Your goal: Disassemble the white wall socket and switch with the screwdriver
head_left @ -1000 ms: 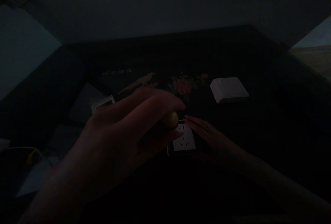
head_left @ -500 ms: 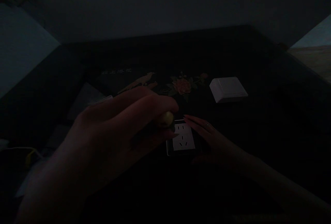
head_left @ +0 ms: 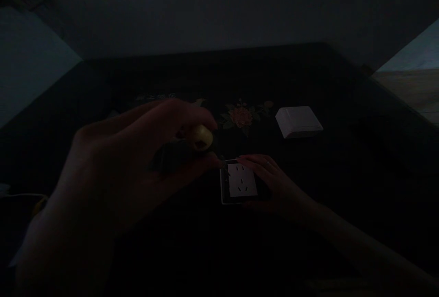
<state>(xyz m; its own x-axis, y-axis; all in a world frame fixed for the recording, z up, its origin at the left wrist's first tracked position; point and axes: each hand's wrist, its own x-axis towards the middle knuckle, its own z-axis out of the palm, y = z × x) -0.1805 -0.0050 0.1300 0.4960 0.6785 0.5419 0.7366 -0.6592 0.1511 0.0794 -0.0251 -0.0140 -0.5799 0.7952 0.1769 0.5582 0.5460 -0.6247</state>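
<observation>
Left fingers [head_left: 195, 115] tight on yellow handle [head_left: 201, 137], right fingers [head_left: 261, 164] around white socket [head_left: 245, 181], faint Chinese characters [head_left: 163, 96] beyond.

in dim light you face a grey wall [head_left: 212, 8] at twelve o'clock, beyond your dark, flower-printed desk [head_left: 308, 173]; a brownish surface [head_left: 411, 87] shows towards three.

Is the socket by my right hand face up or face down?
Face up: the socket shows its slots toward the camera.

A white box [head_left: 299, 122] near a printed flower [head_left: 241, 116], pale cable [head_left: 25, 195] far left
</observation>
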